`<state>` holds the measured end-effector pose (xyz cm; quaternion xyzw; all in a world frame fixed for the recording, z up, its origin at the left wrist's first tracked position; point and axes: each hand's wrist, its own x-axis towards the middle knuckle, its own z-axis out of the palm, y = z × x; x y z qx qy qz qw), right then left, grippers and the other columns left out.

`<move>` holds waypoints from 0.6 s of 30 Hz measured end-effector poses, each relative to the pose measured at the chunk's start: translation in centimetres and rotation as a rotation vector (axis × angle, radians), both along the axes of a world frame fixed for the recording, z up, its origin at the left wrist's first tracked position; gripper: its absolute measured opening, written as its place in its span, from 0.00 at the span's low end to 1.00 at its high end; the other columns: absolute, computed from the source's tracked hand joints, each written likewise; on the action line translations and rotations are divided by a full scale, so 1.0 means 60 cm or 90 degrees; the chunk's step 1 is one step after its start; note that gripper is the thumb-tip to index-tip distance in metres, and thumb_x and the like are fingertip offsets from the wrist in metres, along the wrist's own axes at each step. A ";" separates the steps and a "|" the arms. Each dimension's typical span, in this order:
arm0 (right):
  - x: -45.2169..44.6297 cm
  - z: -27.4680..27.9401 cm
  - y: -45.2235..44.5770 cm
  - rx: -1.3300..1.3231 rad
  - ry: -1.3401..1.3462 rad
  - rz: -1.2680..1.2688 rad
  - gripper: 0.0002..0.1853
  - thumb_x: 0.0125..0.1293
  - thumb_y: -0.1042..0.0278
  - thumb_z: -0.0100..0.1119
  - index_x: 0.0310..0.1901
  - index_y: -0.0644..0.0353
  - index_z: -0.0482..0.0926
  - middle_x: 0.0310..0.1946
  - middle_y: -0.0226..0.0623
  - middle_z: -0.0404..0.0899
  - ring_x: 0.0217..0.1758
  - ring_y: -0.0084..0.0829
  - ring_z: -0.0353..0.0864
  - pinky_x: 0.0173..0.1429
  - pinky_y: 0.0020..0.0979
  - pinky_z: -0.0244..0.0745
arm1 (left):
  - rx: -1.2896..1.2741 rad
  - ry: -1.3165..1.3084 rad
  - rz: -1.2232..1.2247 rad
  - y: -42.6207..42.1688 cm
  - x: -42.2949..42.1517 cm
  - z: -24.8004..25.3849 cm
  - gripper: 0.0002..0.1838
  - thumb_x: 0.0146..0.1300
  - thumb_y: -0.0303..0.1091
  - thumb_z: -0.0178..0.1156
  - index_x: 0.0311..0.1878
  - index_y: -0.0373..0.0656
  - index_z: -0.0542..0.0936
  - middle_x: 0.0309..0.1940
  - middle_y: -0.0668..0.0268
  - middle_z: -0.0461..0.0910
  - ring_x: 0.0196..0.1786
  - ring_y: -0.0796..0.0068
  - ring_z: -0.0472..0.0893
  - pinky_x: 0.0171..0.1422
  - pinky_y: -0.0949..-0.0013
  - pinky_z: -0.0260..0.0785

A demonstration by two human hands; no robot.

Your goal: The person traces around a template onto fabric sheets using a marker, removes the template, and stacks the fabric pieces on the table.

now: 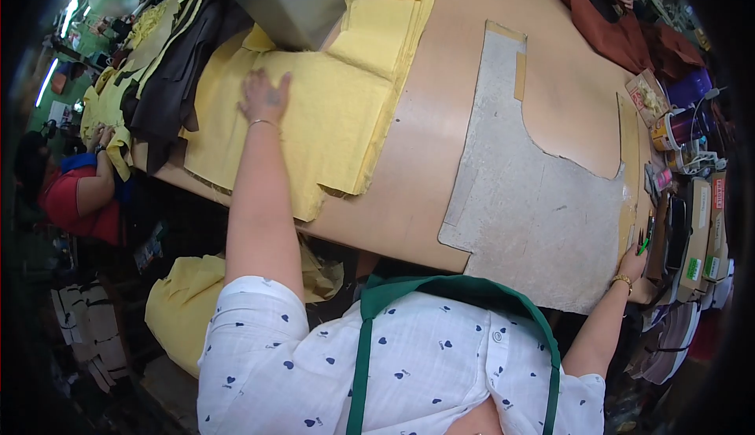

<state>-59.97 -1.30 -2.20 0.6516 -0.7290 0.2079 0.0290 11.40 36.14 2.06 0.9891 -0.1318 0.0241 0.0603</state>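
Note:
My left hand (pixel 264 98) lies flat with its fingers spread on a stack of yellow fabric pieces (pixel 314 112). Just beyond it, a grey metal block (pixel 289 6) rests on the stack. Far to the right, my right hand (pixel 631 263) is at the table's edge, fingers closed about a thin green pen-like tool (pixel 643 246); its exact kind is too small to make out. Near that hand lies a large grey cardboard-like pattern piece (pixel 543 199) with a curved cutout, partly hanging over the table's front edge.
Dark fabric (pixel 169 65) lies left of the yellow stack. Boxes (pixel 696 230), a tub (pixel 664 132) and a purple container (pixel 692 89) crowd the right edge. Another person's hands are by reddish-brown fabric (pixel 598 26); a person in red (pixel 79 195) is at left. Yellow cloth (pixel 185 301) hangs below.

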 end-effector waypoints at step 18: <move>0.005 0.000 0.000 -0.001 -0.003 -0.015 0.17 0.57 0.57 0.49 0.38 0.65 0.74 0.35 0.50 0.76 0.40 0.47 0.74 0.45 0.38 0.66 | -0.284 -0.065 -0.225 0.108 -0.342 0.126 0.26 0.52 0.47 0.58 0.45 0.33 0.72 0.45 0.49 0.71 0.50 0.51 0.69 0.53 0.60 0.62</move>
